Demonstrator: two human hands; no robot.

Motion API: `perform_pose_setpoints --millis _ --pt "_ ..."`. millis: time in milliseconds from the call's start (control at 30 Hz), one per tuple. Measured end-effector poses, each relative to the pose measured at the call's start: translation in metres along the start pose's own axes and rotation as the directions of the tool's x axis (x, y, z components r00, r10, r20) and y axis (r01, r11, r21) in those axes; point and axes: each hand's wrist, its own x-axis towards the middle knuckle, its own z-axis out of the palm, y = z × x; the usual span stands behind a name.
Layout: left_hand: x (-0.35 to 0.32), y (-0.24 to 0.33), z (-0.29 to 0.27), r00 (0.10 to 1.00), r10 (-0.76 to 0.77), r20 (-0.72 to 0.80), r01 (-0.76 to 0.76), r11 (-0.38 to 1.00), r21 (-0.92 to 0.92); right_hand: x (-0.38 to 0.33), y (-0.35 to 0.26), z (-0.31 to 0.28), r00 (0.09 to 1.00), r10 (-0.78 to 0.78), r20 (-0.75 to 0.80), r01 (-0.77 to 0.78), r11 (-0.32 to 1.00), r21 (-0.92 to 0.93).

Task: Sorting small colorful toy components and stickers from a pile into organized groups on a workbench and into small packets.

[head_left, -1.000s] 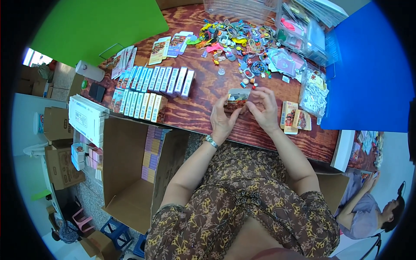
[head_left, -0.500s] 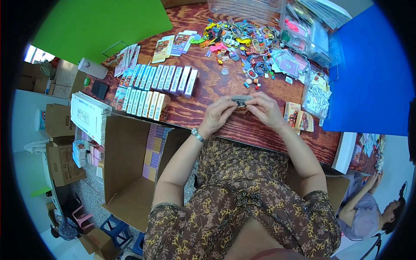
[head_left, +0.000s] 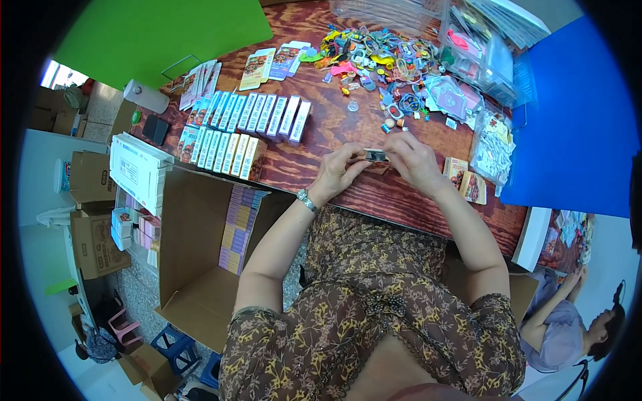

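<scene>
Big wooden table [head_left: 321, 157] across the top of the view, grain running every which way under the clutter. Open cardboard box [head_left: 200, 254] down at about 8 o'clock from the hands, just beside the table edge, with a stack of purple packs [head_left: 239, 227] stood up inside. Two neat rows of small boxes [head_left: 241, 130] at 10 o'clock on the table, lined up side by side. Messy heap of colourful little trinkets [head_left: 381, 67] at 12 o'clock, well apart from the hands. Clear bag of white bits [head_left: 491, 144] at 2 o'clock, and a pair of small printed packs [head_left: 466, 180] lying flat at 3 o'clock, near the right wrist.

Then the hands, both up over the near edge of the table. Left hand [head_left: 338, 175] curled in, fingertips pinched on the left end of a small box [head_left: 375, 155]. Right hand [head_left: 413, 160] closed on the other end of it, fingers folded over the top. Box held level between the two, just above the tabletop, dead centre of the view. Couldn't make out whether it was touching the wood. Silver watch [head_left: 305, 199] on the left wrist.
</scene>
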Motion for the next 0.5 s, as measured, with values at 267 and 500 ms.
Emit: perform_pose_setpoints --millis 267,500 --pt "-0.010 -0.010 0.009 0.989 -0.147 -0.012 0.145 0.982 -0.122 0.007 -0.002 -0.011 0.989 0.054 0.140 -0.084 0.972 0.218" --pt "-0.011 -0.011 0.008 0.989 -0.149 -0.008 0.148 0.987 -0.069 0.009 -0.017 0.000 1.000 -0.015 -0.016 0.017 0.994 0.110"
